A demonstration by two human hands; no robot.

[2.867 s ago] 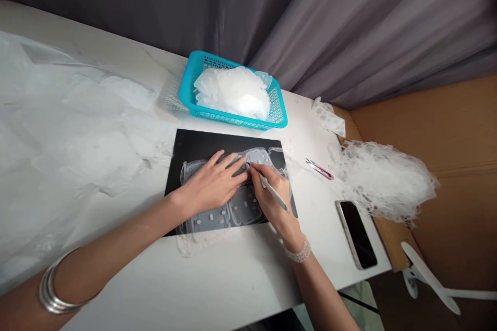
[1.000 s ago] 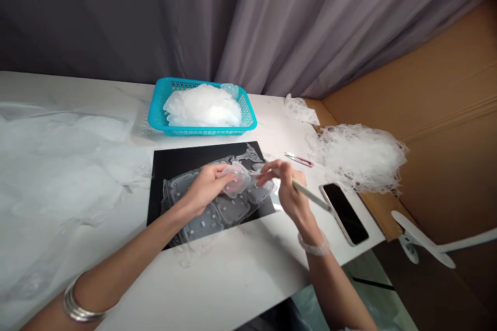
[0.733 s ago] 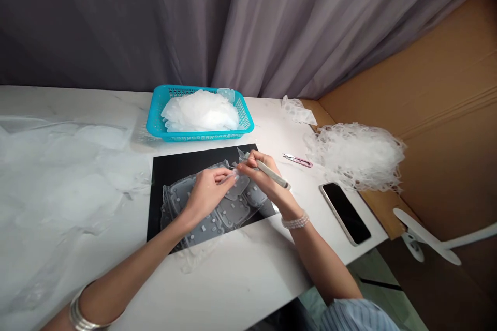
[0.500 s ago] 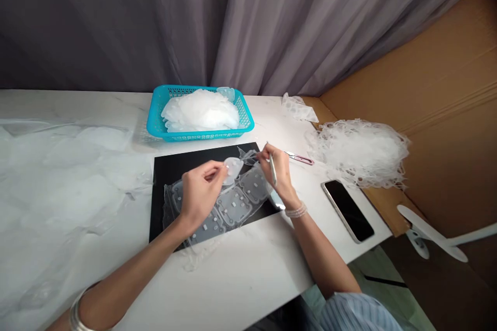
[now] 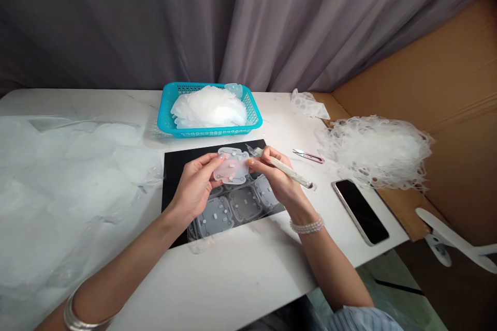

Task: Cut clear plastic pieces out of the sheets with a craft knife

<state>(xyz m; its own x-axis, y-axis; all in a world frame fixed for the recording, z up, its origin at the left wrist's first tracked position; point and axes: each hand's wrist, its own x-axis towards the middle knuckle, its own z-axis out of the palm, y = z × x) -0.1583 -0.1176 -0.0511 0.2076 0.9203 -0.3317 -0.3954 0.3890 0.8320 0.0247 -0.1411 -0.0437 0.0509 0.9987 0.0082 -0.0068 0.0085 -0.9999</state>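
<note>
A translucent silicone pad (image 5: 232, 165) is held up between both hands above a black mat (image 5: 180, 161). My left hand (image 5: 195, 184) pinches the pad's left edge. My right hand (image 5: 276, 178) touches its right edge and also grips a thin white craft knife (image 5: 286, 169), whose blade points toward the pad. Below the hands, a clear sheet of several similar pads (image 5: 233, 207) lies on the mat.
A turquoise basket (image 5: 169, 116) piled with cut-out pads stands behind the mat. To the right lie pink snips (image 5: 308, 155), a heap of clear trimmings (image 5: 378, 150) and a dark phone (image 5: 361, 211). Plastic sheeting (image 5: 66, 181) covers the table's left. A cardboard wall (image 5: 446, 114) stands right.
The pad has come free of the sheet and been lifted; both hands now hold it. The camera view has shifted slightly left.
</note>
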